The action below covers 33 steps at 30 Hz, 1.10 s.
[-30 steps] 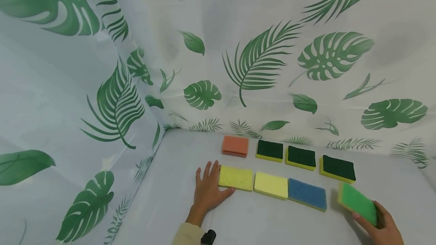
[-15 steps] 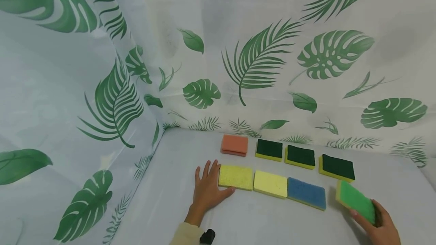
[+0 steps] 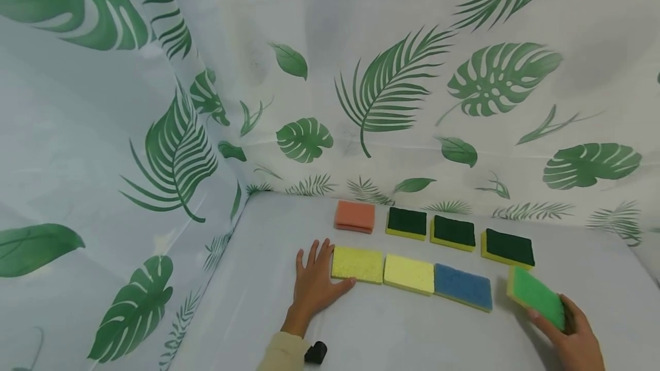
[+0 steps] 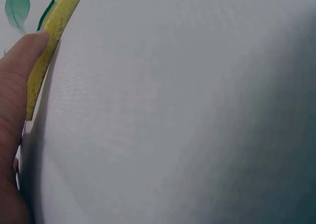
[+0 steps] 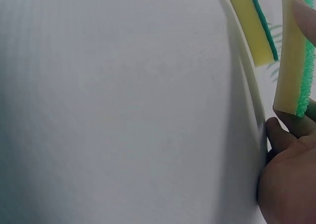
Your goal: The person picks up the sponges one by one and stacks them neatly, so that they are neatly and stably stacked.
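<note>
My left hand [image 3: 313,285] lies spread at the left end of a bright yellow sponge [image 3: 358,265]. Its thumb touches the front edge, as the left wrist view also shows, and the index fingertip is at the back left corner. To the right in the same row lie a pale yellow sponge [image 3: 409,273] and a blue-topped sponge [image 3: 463,286]. Beyond that row's right end, my right hand [image 3: 578,334] holds a sponge with a bright green top [image 3: 538,296] by its near right end, tilted. Its yellow layer [image 5: 290,61] shows in the right wrist view, thumb on one side, fingers on the other.
A back row holds an orange sponge [image 3: 354,216] and three dark green-topped sponges, the rightmost one [image 3: 509,246] just behind the held one. A white surface [image 3: 412,331] lies beneath. White leaf-print sheets [image 3: 392,147] hang behind and at left. A small black object [image 3: 316,352] is beside the left sleeve.
The head view has shifted slightly, so the sponges sit a little higher in it. My right hand still holds the green-topped sponge, and my left hand stays by the bright yellow one.
</note>
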Tool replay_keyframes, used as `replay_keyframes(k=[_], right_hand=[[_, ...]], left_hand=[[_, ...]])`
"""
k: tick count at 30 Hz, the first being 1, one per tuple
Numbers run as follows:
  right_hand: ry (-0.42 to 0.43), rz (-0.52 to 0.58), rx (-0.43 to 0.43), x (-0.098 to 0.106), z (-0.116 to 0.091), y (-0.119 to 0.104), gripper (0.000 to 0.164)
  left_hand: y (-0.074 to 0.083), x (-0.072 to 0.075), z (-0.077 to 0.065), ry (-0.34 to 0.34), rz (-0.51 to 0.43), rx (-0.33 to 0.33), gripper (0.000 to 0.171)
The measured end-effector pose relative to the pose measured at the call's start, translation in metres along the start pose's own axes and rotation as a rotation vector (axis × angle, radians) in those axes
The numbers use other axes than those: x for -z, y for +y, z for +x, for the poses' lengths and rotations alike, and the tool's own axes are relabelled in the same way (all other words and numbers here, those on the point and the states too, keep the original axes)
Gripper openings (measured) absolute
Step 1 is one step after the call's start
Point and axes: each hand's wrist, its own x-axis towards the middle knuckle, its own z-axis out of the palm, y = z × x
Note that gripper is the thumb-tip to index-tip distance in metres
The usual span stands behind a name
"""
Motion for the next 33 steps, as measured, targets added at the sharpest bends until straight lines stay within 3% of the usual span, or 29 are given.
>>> replay_keyframes(k=[12,19,26,33], right_hand=[[0.014,-0.021,0.019,-0.007,-0.006,-0.013,0.114],[-0.028,0.021,0.088,-0.013,-0.013,-0.030,0.112],[-0.033,0.026,0.140,-0.031,-0.024,-0.052,0.116],[-0.037,-0.026,0.249,-0.055,-0.040,-0.077,0.117]], left_hand=[[-0.003,-0.006,0.003,0.010,0.018,-0.011,0.103],[-0.003,-0.005,0.001,0.030,0.023,-0.019,0.101],[-0.001,-0.002,0.000,0.030,0.006,-0.021,0.100],[-0.003,-0.004,0.000,0.028,0.020,-0.020,0.101]])
